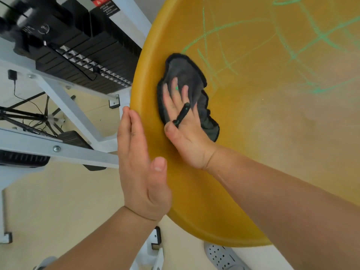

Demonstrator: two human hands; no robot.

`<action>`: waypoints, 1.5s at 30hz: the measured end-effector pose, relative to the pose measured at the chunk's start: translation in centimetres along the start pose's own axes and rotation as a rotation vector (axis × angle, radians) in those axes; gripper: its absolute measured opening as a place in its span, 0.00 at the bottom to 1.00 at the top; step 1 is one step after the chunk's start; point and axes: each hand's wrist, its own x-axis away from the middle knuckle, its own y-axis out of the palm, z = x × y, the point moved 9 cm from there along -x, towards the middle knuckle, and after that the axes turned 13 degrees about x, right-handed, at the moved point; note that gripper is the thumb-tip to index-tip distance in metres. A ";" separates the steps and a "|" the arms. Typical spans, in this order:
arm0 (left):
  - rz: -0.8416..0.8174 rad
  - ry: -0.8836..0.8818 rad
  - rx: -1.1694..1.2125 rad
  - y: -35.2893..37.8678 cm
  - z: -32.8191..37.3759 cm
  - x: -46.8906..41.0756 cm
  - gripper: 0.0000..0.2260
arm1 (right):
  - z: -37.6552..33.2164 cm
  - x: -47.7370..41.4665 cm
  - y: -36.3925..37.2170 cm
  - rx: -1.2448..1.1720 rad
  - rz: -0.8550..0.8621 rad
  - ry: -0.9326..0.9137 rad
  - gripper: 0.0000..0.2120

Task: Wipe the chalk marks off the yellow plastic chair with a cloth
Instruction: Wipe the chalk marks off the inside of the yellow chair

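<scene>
The yellow chair (253, 143) fills the view from 12 round to 5 o'clock, its smooth seat turned up toward the person. Green chalk marks (292, 55) loop and cross over it at 1 to 2 o'clock. The part nearer the person, around 3 to 4 o'clock, shows only a dull smeared haze.

A dark grey cloth (183, 69) with a black edge lies bunched on the seat close to the middle, just inside the left rim, and its far end touches the nearest chalk line. The right hand (185, 133) lies flat on top of it, fingers spread and straight, pressing it to the plastic. A short black stick (181, 114) sits slanted across this hand near the thumb. I cannot tell how it is held there.

The left hand (138, 168) is at 7 o'clock of the cloth, set against the outside of the chair's rim with its fingers straight and pressed together and its thumb resting on the seat's edge.

A black weight stack (81, 55) in a white metal frame (78, 152) stands at 9 to 11 o'clock on the beige floor (68, 201). A grey perforated shoe (222, 256) shows at 6 o'clock.
</scene>
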 end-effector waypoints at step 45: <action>-0.011 0.003 -0.115 0.0 0.1 0.0 0.38 | 1.0 -0.3 0.7 0.211 0.050 0.090 0.35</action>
